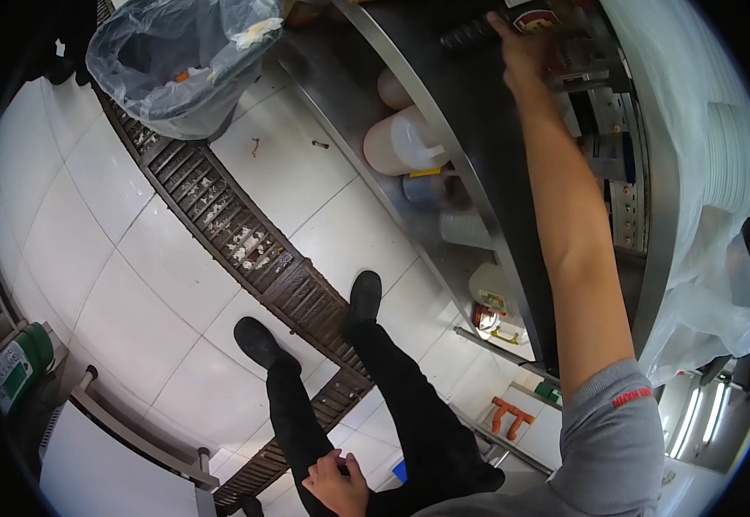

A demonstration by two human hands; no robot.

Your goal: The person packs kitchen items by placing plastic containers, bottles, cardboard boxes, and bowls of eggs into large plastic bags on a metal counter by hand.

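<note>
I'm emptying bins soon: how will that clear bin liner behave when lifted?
The clear bin liner looks floppy, creased in loose folds. It is probably light, with few scraps showing inside. The pale scrap on its rim could fall off.

Right arm [573, 233] outstretched, left hand [338, 488] low

You have one view, taken from your head and facing steeply down, past your right arm [577, 250] to your shoes [364, 297] and the tiled floor [146, 302]. The upper shelf [487, 129] sits nearer the lens than the floor does. The coverage is wide (straight edges bow, and black rims the view), catching your right hand [523, 53] at the top and your left hand [338, 488] at the bottom.
</note>
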